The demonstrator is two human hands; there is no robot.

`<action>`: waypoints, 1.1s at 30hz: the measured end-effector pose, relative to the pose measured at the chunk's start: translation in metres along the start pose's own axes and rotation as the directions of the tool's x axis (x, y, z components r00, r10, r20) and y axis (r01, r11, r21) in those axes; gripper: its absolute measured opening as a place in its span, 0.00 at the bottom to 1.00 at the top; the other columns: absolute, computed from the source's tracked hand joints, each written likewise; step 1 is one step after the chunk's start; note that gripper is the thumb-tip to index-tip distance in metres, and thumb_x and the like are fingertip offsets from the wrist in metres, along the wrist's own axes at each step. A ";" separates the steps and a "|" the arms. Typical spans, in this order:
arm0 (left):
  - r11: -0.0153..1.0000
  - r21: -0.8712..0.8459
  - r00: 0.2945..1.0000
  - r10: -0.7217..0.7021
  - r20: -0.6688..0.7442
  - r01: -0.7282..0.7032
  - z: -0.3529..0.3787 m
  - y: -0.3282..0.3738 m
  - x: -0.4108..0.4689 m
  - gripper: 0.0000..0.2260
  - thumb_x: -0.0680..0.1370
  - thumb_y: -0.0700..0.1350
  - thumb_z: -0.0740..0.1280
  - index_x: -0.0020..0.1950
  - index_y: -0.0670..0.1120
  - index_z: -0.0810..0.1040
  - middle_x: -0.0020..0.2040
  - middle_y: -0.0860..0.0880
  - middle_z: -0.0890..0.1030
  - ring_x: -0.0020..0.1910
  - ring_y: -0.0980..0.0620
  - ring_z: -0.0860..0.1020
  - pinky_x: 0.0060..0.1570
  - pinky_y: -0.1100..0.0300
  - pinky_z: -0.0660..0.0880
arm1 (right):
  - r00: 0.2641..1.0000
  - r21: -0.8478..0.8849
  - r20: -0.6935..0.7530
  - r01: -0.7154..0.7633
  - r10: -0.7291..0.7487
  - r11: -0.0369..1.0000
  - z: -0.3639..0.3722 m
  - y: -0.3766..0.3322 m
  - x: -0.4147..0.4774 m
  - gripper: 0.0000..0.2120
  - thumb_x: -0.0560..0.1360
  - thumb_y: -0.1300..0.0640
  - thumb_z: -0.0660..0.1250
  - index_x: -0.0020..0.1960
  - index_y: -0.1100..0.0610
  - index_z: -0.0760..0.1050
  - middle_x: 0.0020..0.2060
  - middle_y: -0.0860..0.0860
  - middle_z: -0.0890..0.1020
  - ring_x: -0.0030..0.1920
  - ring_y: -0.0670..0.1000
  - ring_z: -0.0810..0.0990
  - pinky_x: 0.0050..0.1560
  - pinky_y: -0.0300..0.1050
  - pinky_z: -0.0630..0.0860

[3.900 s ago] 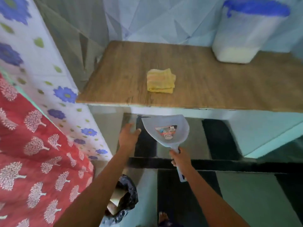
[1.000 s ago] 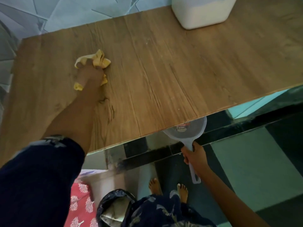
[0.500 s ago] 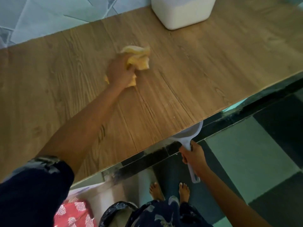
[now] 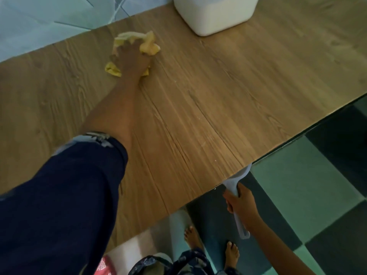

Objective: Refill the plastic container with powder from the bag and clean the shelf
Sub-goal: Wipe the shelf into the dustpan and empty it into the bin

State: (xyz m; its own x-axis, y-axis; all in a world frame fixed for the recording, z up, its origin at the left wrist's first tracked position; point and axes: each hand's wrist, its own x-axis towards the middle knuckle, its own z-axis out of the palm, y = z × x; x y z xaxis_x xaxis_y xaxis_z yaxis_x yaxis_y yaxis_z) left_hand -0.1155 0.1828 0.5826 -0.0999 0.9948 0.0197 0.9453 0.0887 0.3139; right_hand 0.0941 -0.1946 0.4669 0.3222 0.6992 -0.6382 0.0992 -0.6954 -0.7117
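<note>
Wood-grain laminate covers the shelf (image 4: 228,92), a broad brown board that fills most of the view and runs on a slant from lower left to upper right; long dark grain lines cross it, and a few pale specks lie scattered on it toward its near edge. Behind the shelf, at its far left, stands a wall (image 4: 39,22) of pale blue-grey tiles with angled seams. Below the shelf's near edge lies a floor (image 4: 297,185) of dull green and dark squares, where two bare feet stand. At the shelf's far edge, right of centre, sits the plastic container (image 4: 216,14), white and translucent, cut off by the top of the frame, with white powder showing against its lower walls. A dark blue sleeve (image 4: 59,205) reaches over the shelf from its near left corner. On the shelf, well left of the container and near the back edge, the left hand (image 4: 133,56) presses down on a crumpled yellow cloth (image 4: 148,46), its fingers curled over and bunching the fabric. Just under the shelf's near edge, the right hand (image 4: 242,205) is wrapped tight around the handle of a pale plastic dustpan (image 4: 241,176); its pan is mostly hidden beneath the board, so its tilt is hard to judge.
</note>
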 end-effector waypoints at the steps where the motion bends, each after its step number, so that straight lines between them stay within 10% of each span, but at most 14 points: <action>1: 0.997 0.028 0.998 0.070 -0.008 -0.070 0.003 0.011 -0.004 0.23 0.77 0.57 0.56 0.72 0.53 0.64 0.73 0.43 0.64 0.72 0.38 0.60 0.69 0.38 0.52 | 1.000 -0.014 0.006 0.000 0.000 1.000 -0.001 -0.001 0.001 0.05 0.75 0.64 0.63 0.40 0.60 0.70 0.28 0.54 0.76 0.17 0.40 0.71 0.21 0.31 0.69; 10: 0.799 -0.048 0.795 0.601 0.084 -0.599 0.032 0.052 -0.119 0.23 0.73 0.46 0.59 0.68 0.57 0.69 0.70 0.51 0.70 0.69 0.44 0.67 0.67 0.46 0.64 | 0.998 -0.094 0.056 0.009 -0.004 0.996 -0.009 -0.008 0.011 0.05 0.76 0.62 0.63 0.42 0.57 0.71 0.29 0.53 0.76 0.22 0.46 0.73 0.24 0.34 0.71; 19: 0.878 -0.297 0.910 0.410 0.067 -0.374 -0.014 0.022 -0.050 0.27 0.68 0.51 0.60 0.67 0.46 0.72 0.65 0.42 0.76 0.63 0.44 0.74 0.62 0.56 0.68 | 0.997 -0.024 0.066 -0.031 0.032 0.999 -0.020 -0.003 0.020 0.09 0.76 0.60 0.64 0.55 0.61 0.72 0.34 0.53 0.77 0.27 0.47 0.75 0.25 0.34 0.72; 24: 0.984 -0.077 0.987 0.157 -0.017 -0.158 -0.004 0.013 -0.036 0.19 0.79 0.47 0.59 0.69 0.45 0.70 0.69 0.42 0.72 0.68 0.42 0.70 0.67 0.50 0.64 | 0.998 -0.020 0.067 0.000 0.002 1.000 -0.029 -0.001 0.018 0.08 0.76 0.60 0.64 0.54 0.59 0.71 0.33 0.52 0.77 0.28 0.47 0.75 0.26 0.34 0.72; 33: 0.830 -0.131 0.832 0.552 0.053 -0.542 0.027 0.089 -0.201 0.19 0.74 0.44 0.63 0.65 0.49 0.74 0.63 0.45 0.78 0.62 0.44 0.74 0.61 0.55 0.68 | 0.991 -0.039 0.101 0.091 -0.087 0.995 -0.036 0.004 -0.002 0.05 0.75 0.61 0.65 0.51 0.56 0.71 0.34 0.52 0.77 0.28 0.48 0.75 0.27 0.35 0.72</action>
State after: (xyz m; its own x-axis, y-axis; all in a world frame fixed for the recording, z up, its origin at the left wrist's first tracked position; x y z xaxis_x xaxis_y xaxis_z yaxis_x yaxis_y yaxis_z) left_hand -0.0032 -0.0079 0.5810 0.4549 0.8796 0.1393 0.7983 -0.4720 0.3740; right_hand 0.1276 -0.2041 0.4759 0.2155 0.7701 -0.6004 0.1649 -0.6347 -0.7549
